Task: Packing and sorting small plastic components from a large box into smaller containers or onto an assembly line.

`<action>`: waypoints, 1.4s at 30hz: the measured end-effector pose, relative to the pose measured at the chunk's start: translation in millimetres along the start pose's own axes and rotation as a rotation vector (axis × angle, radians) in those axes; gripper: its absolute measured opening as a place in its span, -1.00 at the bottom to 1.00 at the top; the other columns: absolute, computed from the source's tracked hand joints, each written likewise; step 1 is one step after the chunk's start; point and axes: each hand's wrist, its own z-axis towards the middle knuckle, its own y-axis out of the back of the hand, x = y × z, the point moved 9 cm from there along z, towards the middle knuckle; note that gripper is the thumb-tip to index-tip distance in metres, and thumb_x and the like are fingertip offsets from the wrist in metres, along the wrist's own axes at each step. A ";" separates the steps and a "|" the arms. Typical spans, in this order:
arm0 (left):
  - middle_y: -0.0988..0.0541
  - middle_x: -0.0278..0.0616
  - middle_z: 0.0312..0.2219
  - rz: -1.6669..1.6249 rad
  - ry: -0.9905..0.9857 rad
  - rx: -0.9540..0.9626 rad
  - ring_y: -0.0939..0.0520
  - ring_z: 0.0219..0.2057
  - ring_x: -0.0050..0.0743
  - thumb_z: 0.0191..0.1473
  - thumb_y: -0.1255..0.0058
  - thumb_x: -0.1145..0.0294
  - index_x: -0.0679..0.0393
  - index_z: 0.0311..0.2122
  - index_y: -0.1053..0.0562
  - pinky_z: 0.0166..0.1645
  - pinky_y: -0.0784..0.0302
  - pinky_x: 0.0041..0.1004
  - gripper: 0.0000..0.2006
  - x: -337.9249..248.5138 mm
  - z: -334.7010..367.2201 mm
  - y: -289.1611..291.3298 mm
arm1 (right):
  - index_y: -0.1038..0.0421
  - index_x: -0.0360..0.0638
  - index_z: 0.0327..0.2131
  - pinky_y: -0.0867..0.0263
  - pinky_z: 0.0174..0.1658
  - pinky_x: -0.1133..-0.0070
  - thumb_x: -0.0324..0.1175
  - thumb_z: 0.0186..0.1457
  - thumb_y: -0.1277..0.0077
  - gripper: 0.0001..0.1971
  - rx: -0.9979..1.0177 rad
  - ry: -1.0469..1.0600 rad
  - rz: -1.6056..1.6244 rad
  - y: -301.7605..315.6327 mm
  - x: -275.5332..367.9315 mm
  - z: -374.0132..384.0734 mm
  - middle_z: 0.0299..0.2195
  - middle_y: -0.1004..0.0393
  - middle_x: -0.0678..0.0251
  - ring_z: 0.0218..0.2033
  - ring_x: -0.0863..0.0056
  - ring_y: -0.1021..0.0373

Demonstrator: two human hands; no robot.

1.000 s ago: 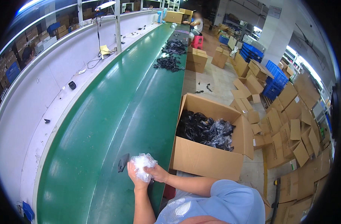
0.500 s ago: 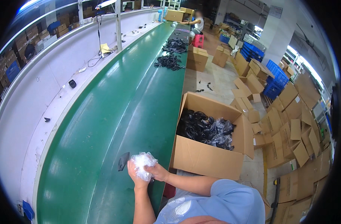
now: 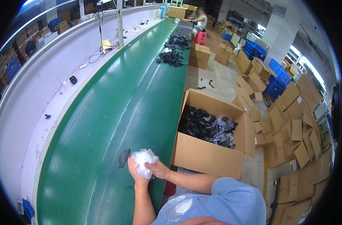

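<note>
Both hands are closed on a crumpled bundle of clear plastic bags [image 3: 144,159], held over the near right part of a green work surface [image 3: 88,150]. My left hand [image 3: 135,173] cups it from the left and below. From the right, my right hand [image 3: 159,169] grips it, with the fingers pressed into the plastic. Whether anything is inside the bundle is hidden. A small dark curved part [image 3: 123,158] lies on the green surface just left of my left hand.
An open cardboard box [image 3: 208,152] holding black parts and clear bags stands right of the surface. Piles of black parts [image 3: 170,59] lie farther along it. A person [image 3: 201,20] sits at the far end. Flattened cartons [image 3: 277,148] and blue crates [image 3: 277,77] stand at right.
The view has shifted slightly. My hands stay closed around the plastic bundle, whose shape has changed a little.
</note>
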 end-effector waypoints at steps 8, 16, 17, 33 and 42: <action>-0.49 -0.19 -0.47 -0.006 -0.016 -0.016 -0.45 -0.41 -0.07 -0.22 -0.17 0.35 0.10 -0.43 -0.50 -0.33 -0.36 -0.19 -0.82 1.5 -0.3 1.1 | -0.17 -0.17 0.12 -0.22 0.09 0.55 -0.24 0.17 -0.09 -0.49 -0.006 -0.019 0.016 2.6 -2.7 0.4 -0.02 -0.35 0.39 0.00 0.59 -0.29; -0.48 -0.20 -0.48 0.009 -0.036 -0.010 -0.44 -0.42 -0.09 -0.22 -0.17 0.34 0.10 -0.43 -0.50 -0.34 -0.34 -0.19 -0.83 -3.3 0.9 1.6 | -0.20 -0.18 0.11 -0.22 0.09 0.55 -0.23 0.16 -0.10 -0.49 -0.020 -0.024 -0.002 4.6 -2.5 -1.2 -0.04 -0.36 0.40 -0.01 0.60 -0.29; -0.48 -0.20 -0.48 0.010 -0.036 -0.009 -0.44 -0.42 -0.09 -0.22 -0.17 0.34 0.10 -0.43 -0.50 -0.34 -0.34 -0.19 -0.83 -3.2 0.5 1.5 | -0.21 -0.19 0.11 -0.22 0.09 0.55 -0.23 0.16 -0.10 -0.49 -0.018 -0.024 -0.007 4.3 -2.1 -1.3 -0.04 -0.36 0.40 -0.01 0.60 -0.29; -0.51 -0.17 -0.45 0.016 -0.009 0.020 -0.47 -0.39 -0.05 -0.18 -0.14 0.31 0.11 -0.37 -0.51 -0.28 -0.35 -0.17 -0.79 5.4 -3.7 -2.8 | -0.20 -0.20 0.11 -0.24 0.09 0.53 -0.25 0.16 -0.11 -0.50 -0.005 -0.010 0.024 3.9 -1.1 0.1 -0.03 -0.36 0.38 0.00 0.58 -0.30; -0.53 -0.16 -0.41 0.013 0.020 0.045 -0.49 -0.36 -0.03 -0.17 -0.13 0.29 0.11 -0.33 -0.54 -0.25 -0.36 -0.17 -0.77 9.1 -4.2 -4.0 | -0.22 -0.20 0.09 -0.25 0.07 0.53 -0.24 0.17 -0.10 -0.51 -0.025 -0.010 0.029 2.0 0.3 -1.4 -0.04 -0.37 0.37 -0.02 0.58 -0.31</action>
